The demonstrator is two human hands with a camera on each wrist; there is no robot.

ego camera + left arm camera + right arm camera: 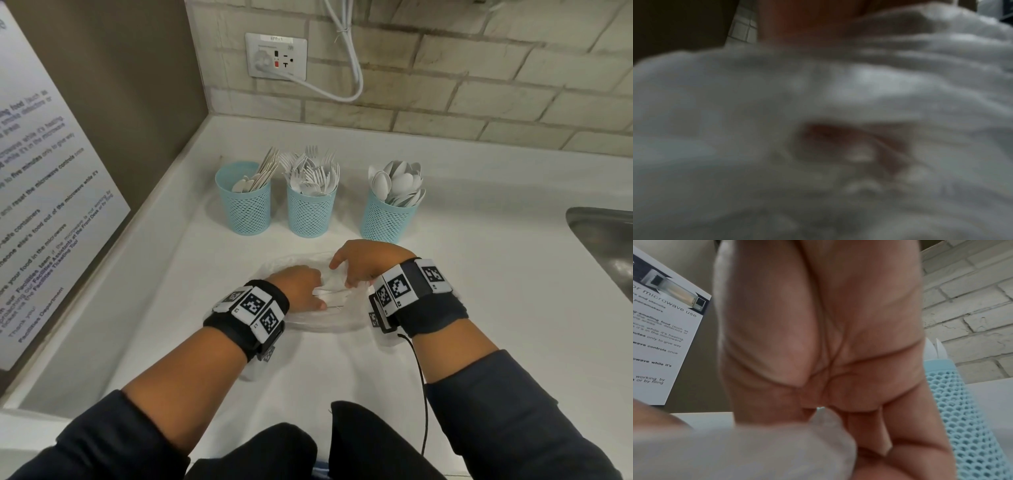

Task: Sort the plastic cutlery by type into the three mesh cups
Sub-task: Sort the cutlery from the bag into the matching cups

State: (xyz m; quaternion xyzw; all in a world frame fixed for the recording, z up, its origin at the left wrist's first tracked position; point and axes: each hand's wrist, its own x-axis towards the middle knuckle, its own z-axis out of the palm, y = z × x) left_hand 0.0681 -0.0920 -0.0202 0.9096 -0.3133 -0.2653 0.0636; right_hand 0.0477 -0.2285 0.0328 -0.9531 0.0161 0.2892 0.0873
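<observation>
Beyond hands, three pale-blue mesh cups in row: left cup (pixel 244 205) with knives (pixel 263 171), middle cup (pixel 311 214) with forks (pixel 313 171), right cup (pixel 387 219) with spoons (pixel 399 183). All white plastic, heads up. Left hand (pixel 301 286) and right hand (pixel 366 262) both pinching crinkled clear bag (pixel 329 318) on counter (pixel 479 308); white cutlery (pixel 329 294) inside, between the hands, long axis left-right. Wrist views blurred.

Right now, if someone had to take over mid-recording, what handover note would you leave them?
Left hand: grip on white cutlery inside the clear plastic bag lying on the counter.
Right hand: pinches the bag's plastic beside it.
Cups: left cup holds knives, middle cup forks, right cup spoons, all fairly full.
Left: empty the bag and sort what comes out; how many pieces remain is unclear.
</observation>
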